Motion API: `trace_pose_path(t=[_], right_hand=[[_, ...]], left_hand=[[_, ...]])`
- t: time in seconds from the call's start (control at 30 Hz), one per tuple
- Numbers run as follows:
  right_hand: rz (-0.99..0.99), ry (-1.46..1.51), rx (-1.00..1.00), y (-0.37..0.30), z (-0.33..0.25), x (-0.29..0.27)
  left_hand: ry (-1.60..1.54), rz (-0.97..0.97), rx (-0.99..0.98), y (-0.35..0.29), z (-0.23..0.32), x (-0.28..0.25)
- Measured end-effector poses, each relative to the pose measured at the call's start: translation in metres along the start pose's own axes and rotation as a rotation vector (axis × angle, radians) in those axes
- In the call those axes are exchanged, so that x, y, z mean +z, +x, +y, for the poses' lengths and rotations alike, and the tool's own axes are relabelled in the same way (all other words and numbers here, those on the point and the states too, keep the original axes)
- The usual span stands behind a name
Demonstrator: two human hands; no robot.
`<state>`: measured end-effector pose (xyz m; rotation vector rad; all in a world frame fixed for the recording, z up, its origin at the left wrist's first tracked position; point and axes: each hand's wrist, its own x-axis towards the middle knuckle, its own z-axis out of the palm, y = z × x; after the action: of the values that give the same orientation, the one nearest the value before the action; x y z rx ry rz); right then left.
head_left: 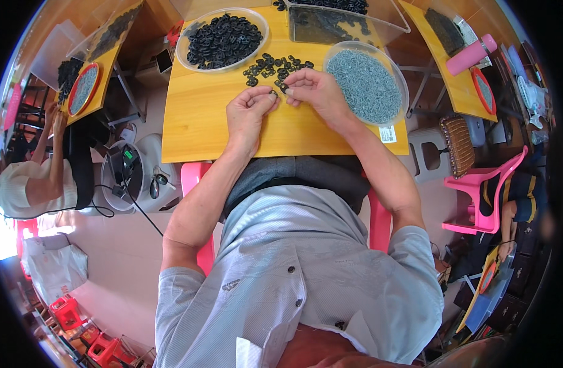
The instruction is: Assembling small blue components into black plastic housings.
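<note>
Over the yellow table, my two hands are close together with fingertips pinched. My right hand (318, 95) grips a small black plastic part (284, 88) with a hole in it, between thumb and forefinger. Beside it, my left hand (248, 115) pinches a tiny dark thing at its fingertips, too small to make out. Just beyond my fingers lies a loose scatter of black plastic parts (268, 64). A round tub of small silvery screw-like pieces (362, 76) stands to the right of my right hand. Farther left is a round clear tub heaped with black plastic parts (225, 42).
A clear rectangular bin (312, 34) with more black parts sits at the table's (195, 116) far edge. At left, another person (42, 178) works at a side table. A pink chair (478, 190) and a person's arm (508, 224) are at right. A white bucket (116, 190) stands left.
</note>
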<state>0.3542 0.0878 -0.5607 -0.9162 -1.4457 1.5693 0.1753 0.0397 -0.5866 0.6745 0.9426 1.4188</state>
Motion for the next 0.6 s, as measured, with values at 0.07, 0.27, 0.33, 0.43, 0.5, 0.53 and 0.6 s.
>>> trace_pose_path(t=[0.07, 0.27, 0.33, 0.43, 0.5, 0.53, 0.6], right_hand=[[0.000, 0.001, -0.003, -0.0003, 0.0016, 0.0006], [-0.007, -0.005, 0.001, -0.0004, 0.0014, 0.0004], [-0.013, -0.010, 0.006, -0.0005, 0.0016, 0.0010], [-0.016, -0.023, 0.019, -0.0009, 0.0015, 0.0019], [-0.013, -0.030, 0.027, -0.0011, 0.0012, 0.0026], [-0.012, -0.023, 0.027, -0.0012, 0.0012, 0.0028], [-0.012, -0.015, 0.026, -0.0013, 0.0010, 0.0033]], left_hand=[[0.006, 0.000, -0.004, -0.0005, -0.0002, 0.0006], [0.024, 0.004, -0.009, -0.0012, 0.0002, 0.0010], [0.028, 0.007, -0.012, -0.0019, 0.0007, 0.0018], [0.041, 0.011, -0.016, -0.0028, 0.0009, 0.0022], [0.050, 0.012, -0.016, -0.0031, 0.0013, 0.0024], [0.062, 0.012, -0.016, -0.0032, 0.0015, 0.0025], [0.073, 0.012, -0.015, -0.0035, 0.0022, 0.0029]])
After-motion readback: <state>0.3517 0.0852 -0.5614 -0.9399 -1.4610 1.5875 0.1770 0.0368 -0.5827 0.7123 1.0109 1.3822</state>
